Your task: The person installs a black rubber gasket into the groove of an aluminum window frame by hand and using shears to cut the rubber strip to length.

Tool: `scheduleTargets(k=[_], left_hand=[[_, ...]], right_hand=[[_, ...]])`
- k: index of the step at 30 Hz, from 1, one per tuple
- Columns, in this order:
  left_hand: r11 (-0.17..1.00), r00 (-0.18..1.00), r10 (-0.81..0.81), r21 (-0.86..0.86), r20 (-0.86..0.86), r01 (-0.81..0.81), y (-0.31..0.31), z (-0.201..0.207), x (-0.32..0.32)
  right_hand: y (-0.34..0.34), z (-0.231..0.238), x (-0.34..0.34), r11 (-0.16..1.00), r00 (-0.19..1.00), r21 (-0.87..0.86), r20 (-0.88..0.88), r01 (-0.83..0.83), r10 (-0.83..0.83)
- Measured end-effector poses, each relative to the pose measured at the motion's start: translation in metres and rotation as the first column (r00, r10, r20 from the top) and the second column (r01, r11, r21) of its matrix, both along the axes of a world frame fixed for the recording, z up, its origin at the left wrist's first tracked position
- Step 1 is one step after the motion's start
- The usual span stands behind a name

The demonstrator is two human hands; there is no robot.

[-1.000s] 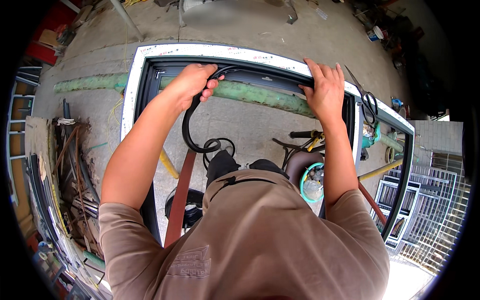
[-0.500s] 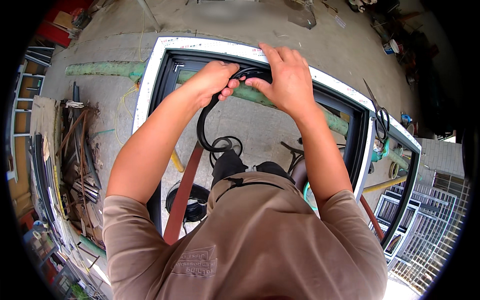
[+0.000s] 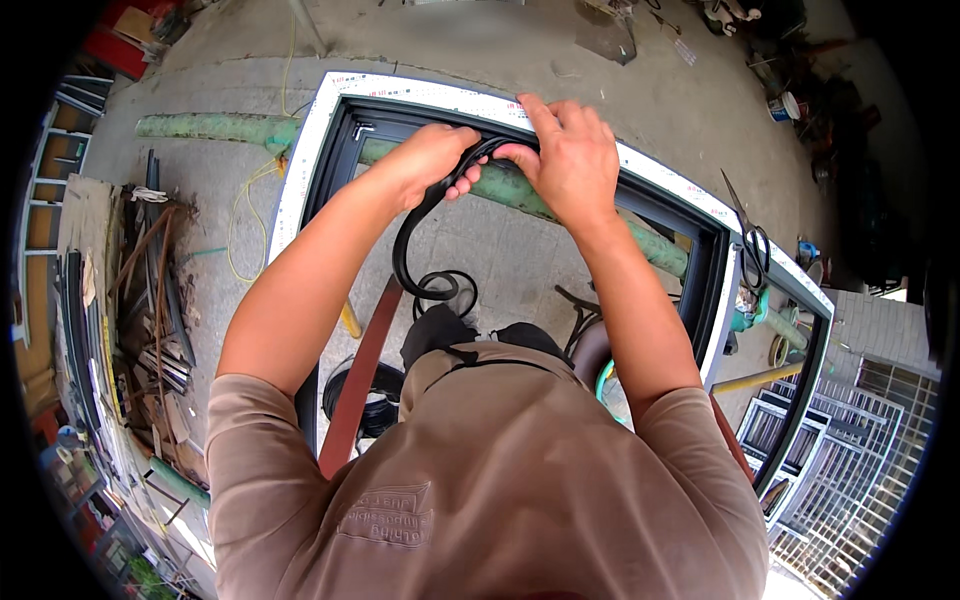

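Observation:
A long black rubber seal strip point(image 3: 404, 245) hangs in a curve from my left hand point(image 3: 436, 160), its lower end looping near my feet. The left fingers are closed round it, just below the far rail of a dark window frame point(image 3: 680, 194) with white printed film on its face. Along that rail's inner edge, the strip runs from the left hand to my right hand point(image 3: 575, 160). The right hand's fingers lie over the filmed rail, while its thumb presses the strip on the inner side. How deep the strip sits under the thumb is hidden.
Black-handled scissors point(image 3: 752, 245) lie on the frame's right part. A green pipe point(image 3: 215, 127) and a red-brown bar point(image 3: 362, 385) pass beneath the frame. Scrap wood and metal strips point(image 3: 150, 300) are piled at the left; metal grilles point(image 3: 850, 440) stand at the lower right.
My right thumb has come down and left against the strip, closer to my left hand. The strip's arch between the hands is shorter. The view has shifted slightly.

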State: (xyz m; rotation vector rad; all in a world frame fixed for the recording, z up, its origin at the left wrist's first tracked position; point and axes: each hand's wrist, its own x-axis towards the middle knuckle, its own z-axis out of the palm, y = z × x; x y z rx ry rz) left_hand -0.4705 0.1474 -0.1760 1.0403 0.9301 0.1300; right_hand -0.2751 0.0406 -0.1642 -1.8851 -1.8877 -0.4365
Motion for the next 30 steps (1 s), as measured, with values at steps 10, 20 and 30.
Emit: scheduleTargets(k=[10,20,30], left_hand=[[0.850,0.976,0.085,0.526,-0.201,0.034,-0.048,-0.014,-0.042],[0.617,0.849,0.467,0.779,-0.247,-0.113,-0.129,-0.099,-0.073],[0.961,0.938,0.191,0.140,0.290,-0.239,-0.140,-0.112,-0.100]], right_hand=[[0.000,0.002,-0.003,1.000,1.000,0.018,0.008,0.019,-0.019],[0.001,-0.005,0.002,0.999,0.999,0.028,0.049,0.018,-0.020],[0.000,-0.001,0.005,1.000,0.998,0.022,0.064,-0.006,0.005]])
